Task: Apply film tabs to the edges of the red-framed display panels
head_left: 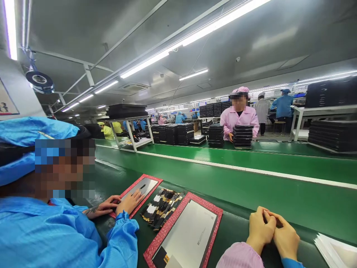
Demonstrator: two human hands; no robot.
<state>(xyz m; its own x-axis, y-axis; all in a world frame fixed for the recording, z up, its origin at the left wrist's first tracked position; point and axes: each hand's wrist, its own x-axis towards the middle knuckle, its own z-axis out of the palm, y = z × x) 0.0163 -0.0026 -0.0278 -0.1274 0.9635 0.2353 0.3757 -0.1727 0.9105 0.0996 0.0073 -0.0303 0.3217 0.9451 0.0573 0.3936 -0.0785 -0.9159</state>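
Note:
My left hand (261, 226), in a pink sleeve, and my right hand (287, 236), in a blue sleeve, rest together above the dark green bench. Their fingers are curled and meet at the tips, and no object shows between them. Left of my hands, a display panel (192, 232) with a silvery back lies on a red speckled pad (218, 212). Beyond it is a heap of black and gold flex cables (161, 208). A pile of white sheets (338, 251) lies to the right of my right hand.
At my left, a co-worker in blue (67, 230) has both hands on another panel (142, 188) on a red pad. A green conveyor belt (223, 178) with a white rail runs across. Behind it, a person in pink (240, 117) handles stacked black trays (242, 137).

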